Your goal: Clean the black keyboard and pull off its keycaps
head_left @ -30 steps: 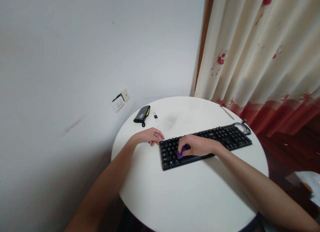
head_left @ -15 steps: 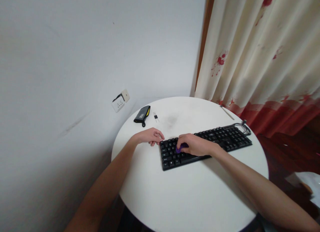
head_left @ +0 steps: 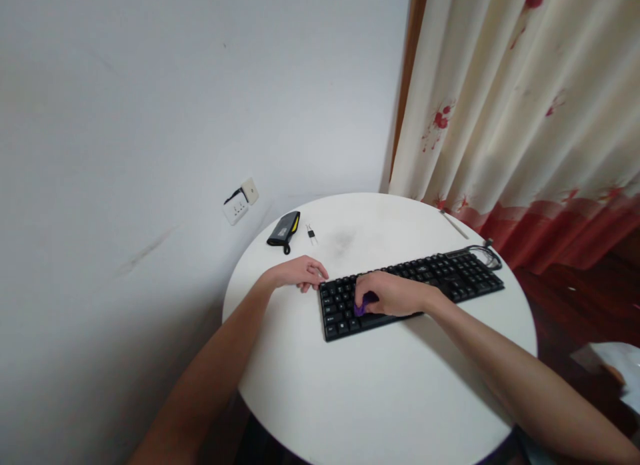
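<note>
A black keyboard (head_left: 445,278) lies at a slant across the round white table. Over its left part, my right hand (head_left: 393,293) is closed on a small purple lump (head_left: 364,302), soft-looking, which it presses against the keys; the fingers hide part of it. My left hand (head_left: 303,271) lies on the table at the keyboard's upper left corner. Its fingers are loosely bent and a little apart, with the tips at the corner and nothing visible in them.
Behind my left hand are a grey and black case (head_left: 284,229) with a yellow edge and a small black item with pale ends (head_left: 311,234). The keyboard's coiled cable (head_left: 487,257) and a thin pale stick (head_left: 455,225) lie at the right. A wall borders the left.
My right hand has shifted slightly right and toward me over the keys, with the purple lump in it. My left hand has stayed at the keyboard's corner.
</note>
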The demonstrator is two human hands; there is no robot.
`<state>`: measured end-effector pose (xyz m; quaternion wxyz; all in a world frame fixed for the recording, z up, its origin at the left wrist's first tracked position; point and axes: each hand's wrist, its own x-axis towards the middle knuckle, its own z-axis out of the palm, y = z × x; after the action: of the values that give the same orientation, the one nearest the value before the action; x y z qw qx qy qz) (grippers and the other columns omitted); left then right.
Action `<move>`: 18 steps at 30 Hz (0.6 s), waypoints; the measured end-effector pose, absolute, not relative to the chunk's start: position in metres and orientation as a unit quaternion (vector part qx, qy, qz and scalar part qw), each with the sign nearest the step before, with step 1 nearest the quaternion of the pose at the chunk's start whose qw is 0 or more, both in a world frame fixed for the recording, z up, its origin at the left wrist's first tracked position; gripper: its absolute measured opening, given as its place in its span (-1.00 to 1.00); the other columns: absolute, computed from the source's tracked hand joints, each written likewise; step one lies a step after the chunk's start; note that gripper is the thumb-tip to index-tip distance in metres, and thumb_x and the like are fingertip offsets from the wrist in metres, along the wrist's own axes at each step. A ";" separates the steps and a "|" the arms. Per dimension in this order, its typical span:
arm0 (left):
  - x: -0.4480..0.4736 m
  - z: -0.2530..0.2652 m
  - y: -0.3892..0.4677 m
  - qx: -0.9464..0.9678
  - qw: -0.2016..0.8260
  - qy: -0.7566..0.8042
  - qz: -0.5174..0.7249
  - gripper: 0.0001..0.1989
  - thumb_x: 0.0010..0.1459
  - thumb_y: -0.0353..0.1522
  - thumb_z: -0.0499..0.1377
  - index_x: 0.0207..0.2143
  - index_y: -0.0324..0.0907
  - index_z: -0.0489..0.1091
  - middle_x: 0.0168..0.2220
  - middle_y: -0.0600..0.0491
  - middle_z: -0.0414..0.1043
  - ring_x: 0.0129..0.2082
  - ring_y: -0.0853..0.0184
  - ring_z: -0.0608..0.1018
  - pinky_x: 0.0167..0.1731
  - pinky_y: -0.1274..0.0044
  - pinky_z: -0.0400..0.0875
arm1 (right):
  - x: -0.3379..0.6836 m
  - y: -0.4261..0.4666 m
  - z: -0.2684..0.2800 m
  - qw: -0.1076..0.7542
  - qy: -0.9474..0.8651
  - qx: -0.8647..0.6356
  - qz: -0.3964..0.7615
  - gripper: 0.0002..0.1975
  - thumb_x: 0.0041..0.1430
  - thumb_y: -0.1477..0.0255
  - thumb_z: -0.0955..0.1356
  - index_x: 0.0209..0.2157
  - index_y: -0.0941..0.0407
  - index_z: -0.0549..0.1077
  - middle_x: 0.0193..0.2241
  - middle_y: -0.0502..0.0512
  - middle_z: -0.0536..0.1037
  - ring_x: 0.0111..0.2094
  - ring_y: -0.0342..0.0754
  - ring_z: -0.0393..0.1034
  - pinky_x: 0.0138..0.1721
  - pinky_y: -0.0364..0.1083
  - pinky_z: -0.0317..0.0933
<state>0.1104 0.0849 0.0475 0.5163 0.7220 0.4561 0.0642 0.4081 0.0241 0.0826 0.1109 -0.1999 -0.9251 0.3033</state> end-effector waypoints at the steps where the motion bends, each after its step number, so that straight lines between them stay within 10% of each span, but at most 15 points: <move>1: 0.110 0.048 0.085 0.722 0.517 0.455 0.066 -0.62 0.01 -0.20 0.26 -0.15 -0.23 0.46 -0.45 0.03 0.51 -0.64 0.46 0.42 -0.63 0.62 0.17 | 0.410 0.022 0.085 0.079 -0.925 -0.177 0.326 -0.83 0.04 0.60 0.40 -0.32 0.11 0.59 -0.31 0.04 0.58 -0.29 -0.11 0.44 -0.21 -0.17 0.25; 11: 0.110 0.049 0.084 0.727 0.517 0.448 0.065 -0.62 0.03 -0.19 0.25 -0.15 -0.23 0.45 -0.45 0.03 0.51 -0.64 0.46 0.43 -0.64 0.62 0.16 | 0.414 0.029 0.086 0.132 -0.921 -0.215 0.297 -0.79 0.03 0.61 0.40 -0.28 0.11 0.59 -0.28 0.05 0.59 -0.28 -0.10 0.44 -0.18 -0.15 0.25; 18: 0.110 0.049 0.084 0.728 0.518 0.445 0.064 -0.64 0.05 -0.20 0.25 -0.15 -0.23 0.45 -0.44 0.02 0.51 -0.63 0.46 0.43 -0.63 0.63 0.18 | 0.433 0.030 0.091 0.017 -0.895 -0.190 0.404 -0.89 0.00 0.46 0.45 -0.36 0.10 0.61 -0.39 0.00 0.60 -0.38 -0.12 0.46 -0.32 -0.20 0.25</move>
<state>0.1100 0.0842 0.0488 0.5178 0.7275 0.4455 0.0644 0.4328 0.0296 0.0915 0.0169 -0.1899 -0.8947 0.4039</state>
